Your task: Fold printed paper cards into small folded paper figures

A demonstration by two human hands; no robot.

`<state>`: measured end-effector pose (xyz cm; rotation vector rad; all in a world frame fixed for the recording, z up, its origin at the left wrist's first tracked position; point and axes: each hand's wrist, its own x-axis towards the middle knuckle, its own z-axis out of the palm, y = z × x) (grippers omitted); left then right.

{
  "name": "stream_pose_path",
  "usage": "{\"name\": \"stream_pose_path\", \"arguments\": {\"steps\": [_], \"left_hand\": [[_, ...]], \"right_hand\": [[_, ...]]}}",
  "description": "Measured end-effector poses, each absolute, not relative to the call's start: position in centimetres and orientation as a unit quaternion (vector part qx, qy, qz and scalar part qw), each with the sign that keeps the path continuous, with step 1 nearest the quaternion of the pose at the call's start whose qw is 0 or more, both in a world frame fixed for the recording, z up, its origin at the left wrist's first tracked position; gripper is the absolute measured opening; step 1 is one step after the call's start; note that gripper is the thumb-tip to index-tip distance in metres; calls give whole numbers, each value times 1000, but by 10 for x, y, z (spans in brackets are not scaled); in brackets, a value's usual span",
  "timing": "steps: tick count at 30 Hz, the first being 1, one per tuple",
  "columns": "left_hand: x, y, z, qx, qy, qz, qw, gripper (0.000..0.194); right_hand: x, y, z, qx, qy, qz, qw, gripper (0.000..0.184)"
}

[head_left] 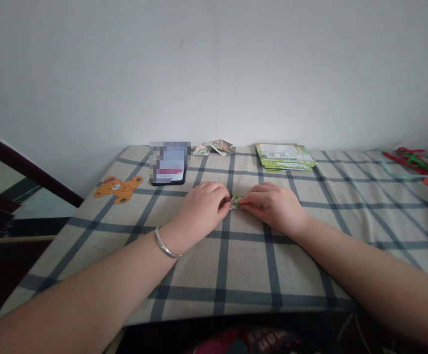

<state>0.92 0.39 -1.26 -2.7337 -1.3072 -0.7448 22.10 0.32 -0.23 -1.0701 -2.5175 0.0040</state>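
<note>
Over the middle of the checked tablecloth [195, 265], my left hand [202, 204] and my right hand [273, 204] meet with their fingertips pinched. Between them is a small piece of green and white printed paper [235, 201], mostly covered by my fingers. Both hands hold it, one at each side, low against the cloth. A silver bangle [165, 243] circles my left wrist. Behind the hands, near the wall, lie folded printed papers [214, 147]. A stack of green printed leaflets [285, 156] rests beyond my right hand.
A phone [169, 164], partly pixelated, lies at the back left. Beside it is an orange bear cutout [118, 189]. Red, green and pale blue ribbons [420, 167] are heaped at the far right. A white wall [236, 73] rises behind the table.
</note>
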Motion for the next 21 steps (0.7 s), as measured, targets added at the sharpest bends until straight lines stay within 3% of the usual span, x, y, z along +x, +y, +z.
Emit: {"name": "stream_pose_path", "arguments": {"steps": [10, 21], "left_hand": [[5, 4, -11, -881, -409, -238, -26, 7], [7, -1, -7, -927, -324, -188, 31, 16]], "right_hand": [[220, 4, -1, -396, -897, -7, 199, 17], [219, 6, -6, -418, -884, 20, 207, 16]]}}
